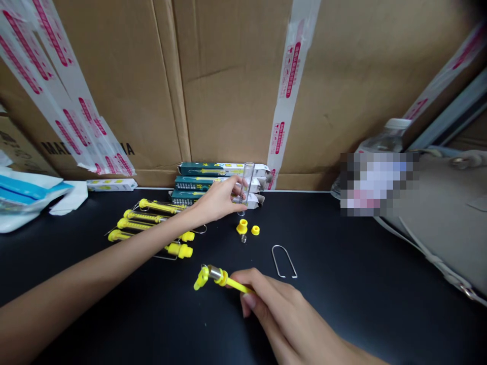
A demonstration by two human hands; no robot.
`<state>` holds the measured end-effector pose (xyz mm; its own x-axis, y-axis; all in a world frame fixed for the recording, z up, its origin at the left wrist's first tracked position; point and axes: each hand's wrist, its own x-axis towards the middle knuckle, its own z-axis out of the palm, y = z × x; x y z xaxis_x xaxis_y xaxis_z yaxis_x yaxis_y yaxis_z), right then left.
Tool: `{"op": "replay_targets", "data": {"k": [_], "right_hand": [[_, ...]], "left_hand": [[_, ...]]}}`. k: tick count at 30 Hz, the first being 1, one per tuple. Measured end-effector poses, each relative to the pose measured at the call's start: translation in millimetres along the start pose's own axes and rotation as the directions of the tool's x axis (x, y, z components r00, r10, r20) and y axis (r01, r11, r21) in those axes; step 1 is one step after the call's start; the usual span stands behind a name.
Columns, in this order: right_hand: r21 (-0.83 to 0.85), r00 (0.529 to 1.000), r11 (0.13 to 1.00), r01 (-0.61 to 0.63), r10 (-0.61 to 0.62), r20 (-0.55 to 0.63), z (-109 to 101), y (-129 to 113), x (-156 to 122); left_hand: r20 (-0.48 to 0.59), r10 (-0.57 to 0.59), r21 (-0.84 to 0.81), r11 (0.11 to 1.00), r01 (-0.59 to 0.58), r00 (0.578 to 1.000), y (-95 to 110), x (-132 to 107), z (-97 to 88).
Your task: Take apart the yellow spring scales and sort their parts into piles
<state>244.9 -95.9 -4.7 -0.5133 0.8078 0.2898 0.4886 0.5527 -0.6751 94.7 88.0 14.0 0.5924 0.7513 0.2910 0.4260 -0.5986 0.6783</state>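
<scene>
My left hand [224,197] reaches across to the far side of the table, its fingers closed round a clear plastic tube [248,177] that stands upright or nearly so. Closer to me, my right hand [274,304] pinches the stem of a yellow plunger rod [238,285], which has a metal collar and a yellow piece at its far end. Between the hands lie a yellow threaded fitting [242,227], a small yellow cap [255,230] and a small metal spring [244,239]. A bent U-shaped wire [283,261] rests to their right.
Several yellow syringe-like tools [142,218] lie left, partly behind my left forearm. Green-and-white boxes [198,170] are lined up against a large cardboard box [236,91]. A plastic bottle [384,139] and a pale bag [441,218] stand right; blue-and-white packaging [30,192] lies far left.
</scene>
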Motion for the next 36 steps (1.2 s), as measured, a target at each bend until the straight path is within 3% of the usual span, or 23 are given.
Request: {"op": "replay_targets", "data": {"k": [5,10,13,15,17,20,24,29,33,36], "right_hand": [[-0.039,0.992,0.997,0.061,-0.065,-0.106,4.2,-1.5,-4.9],[-0.029,0.996,1.0,0.002,-0.005,-0.093,4.0,-3.4,-5.4],[0.0,0.999,0.999,-0.041,0.041,-0.022,0.8,-1.1,-1.3],[0.017,0.996,0.996,-0.087,0.087,0.002,-2.0,1.4,2.9],[0.025,0.99,0.99,-0.141,0.141,-0.003,-4.9,4.2,7.0],[0.028,0.984,0.984,-0.175,0.176,-0.033,-9.7,7.7,10.6],[0.019,0.984,0.987,-0.159,0.16,-0.08,-16.1,9.8,11.0],[-0.028,0.986,0.993,-0.114,0.109,-0.128,-20.0,9.4,13.6],[-0.034,0.974,0.991,-0.132,0.123,-0.193,-20.7,11.7,16.5],[0.091,0.955,0.976,-0.196,0.211,-0.208,-22.0,17.0,17.4]], "left_hand": [[-0.016,-0.022,-0.02,1.0,0.021,1.0,-3.2,0.4,-0.6],[-0.063,-0.041,-0.086,0.996,0.035,0.997,-6.9,-7.2,-4.5],[-0.218,-0.038,-0.126,0.992,0.01,0.975,2.9,-27.1,-12.1],[-0.361,-0.008,-0.182,0.981,-0.062,0.932,14.7,-46.5,-18.4],[-0.4,-0.009,-0.251,0.963,-0.1,0.916,27.1,-67.5,-23.4],[-0.263,-0.038,-0.31,0.95,-0.047,0.964,40.7,-96.2,-25.5],[-0.07,-0.011,-0.172,0.985,-0.001,0.997,46.4,-122.4,-16.6],[-0.154,0.077,0.147,0.988,-0.054,0.985,41.4,-135.7,1.4],[-0.205,0.058,0.18,0.983,-0.021,0.977,36.3,-135.4,6.9],[-0.196,0.064,0.202,0.979,-0.023,0.978,33.4,-136.2,5.1]]}}
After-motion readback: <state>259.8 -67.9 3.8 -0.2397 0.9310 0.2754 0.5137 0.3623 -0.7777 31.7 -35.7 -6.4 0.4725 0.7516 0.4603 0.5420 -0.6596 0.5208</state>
